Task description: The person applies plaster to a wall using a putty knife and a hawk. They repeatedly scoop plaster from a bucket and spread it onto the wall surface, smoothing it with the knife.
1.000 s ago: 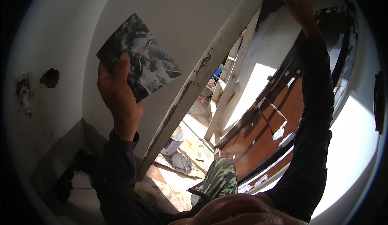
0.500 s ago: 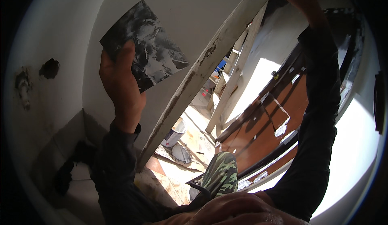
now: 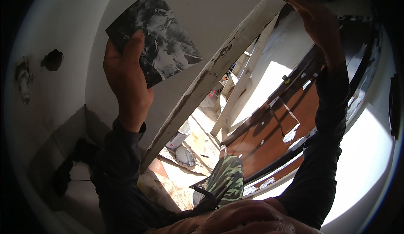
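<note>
Dark, plaster-smeared, the flat plate [image 3: 158, 40] looked stiff, light and slick. Your left hand [image 3: 126, 82] gripped its near left edge against the white wall [image 3: 219, 11]; your right hand [image 3: 315, 21] clasped the door frame [image 3: 235, 49], far right.

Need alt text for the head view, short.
Seen from above, the left hand holds a dark, plaster-smeared flat plate against a white wall, while the right hand grips the top of a chipped white door frame. Far below are a paint bucket, its lid, and a camouflage trouser leg.
</note>
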`<move>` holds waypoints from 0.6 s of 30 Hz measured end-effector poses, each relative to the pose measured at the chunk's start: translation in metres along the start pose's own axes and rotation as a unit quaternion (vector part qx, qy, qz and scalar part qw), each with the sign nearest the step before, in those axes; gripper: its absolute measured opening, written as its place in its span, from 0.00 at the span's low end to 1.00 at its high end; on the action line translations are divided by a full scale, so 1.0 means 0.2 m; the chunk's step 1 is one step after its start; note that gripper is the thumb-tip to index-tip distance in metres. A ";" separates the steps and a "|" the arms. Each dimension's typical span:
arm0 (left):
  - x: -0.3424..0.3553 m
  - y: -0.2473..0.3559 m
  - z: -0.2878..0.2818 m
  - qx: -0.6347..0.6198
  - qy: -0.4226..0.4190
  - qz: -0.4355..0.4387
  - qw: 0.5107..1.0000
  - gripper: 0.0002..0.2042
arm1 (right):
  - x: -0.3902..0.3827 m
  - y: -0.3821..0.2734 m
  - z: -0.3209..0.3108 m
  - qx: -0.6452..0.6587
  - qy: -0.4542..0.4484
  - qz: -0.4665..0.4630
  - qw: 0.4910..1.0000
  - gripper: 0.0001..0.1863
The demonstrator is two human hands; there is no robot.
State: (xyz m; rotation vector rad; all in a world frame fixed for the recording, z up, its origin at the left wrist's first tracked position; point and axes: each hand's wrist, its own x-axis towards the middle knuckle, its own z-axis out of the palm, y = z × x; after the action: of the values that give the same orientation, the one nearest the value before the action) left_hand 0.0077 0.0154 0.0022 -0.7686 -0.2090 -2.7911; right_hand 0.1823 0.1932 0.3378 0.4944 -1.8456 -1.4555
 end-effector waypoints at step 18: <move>0.01 -0.02 -0.01 0.013 0.010 -0.006 1.000 0.16 | 0.07 0.10 0.01 -0.142 -0.009 0.128 0.982 0.12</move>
State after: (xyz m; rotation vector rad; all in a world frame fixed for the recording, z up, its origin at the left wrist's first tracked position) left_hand 0.0048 0.0186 0.0010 -0.7352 -0.2478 -2.8006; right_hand 0.1749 0.1904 0.3612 0.0994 -1.6105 -1.5155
